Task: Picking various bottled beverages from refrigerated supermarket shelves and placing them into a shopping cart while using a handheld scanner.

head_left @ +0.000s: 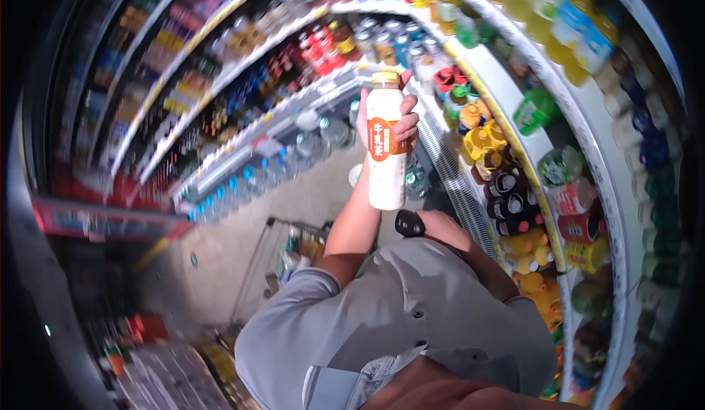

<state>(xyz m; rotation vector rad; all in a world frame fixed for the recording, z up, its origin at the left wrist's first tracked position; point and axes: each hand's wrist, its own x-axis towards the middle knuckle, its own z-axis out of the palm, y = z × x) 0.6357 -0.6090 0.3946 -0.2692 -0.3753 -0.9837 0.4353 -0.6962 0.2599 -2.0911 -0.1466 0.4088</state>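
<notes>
Upright in front of my chest is a white drink bottle (387, 179) with a gold cap and an orange label. My left hand (405, 122) is closed around its upper half, thumb on the left side and fingers wrapped round the right. Lower down, close to my belly, my right hand (443, 229) grips a black car key fob (410, 223), just below the bottle's base. Most of the right hand's fingers are hidden.
Shelves of coloured drink bottles (485, 142) curve close along my right side. Further shelves (220, 50) run across the far side and left, with large water bottles (316, 142) at their foot. A shopping cart (297, 245) stands on the floor at my left.
</notes>
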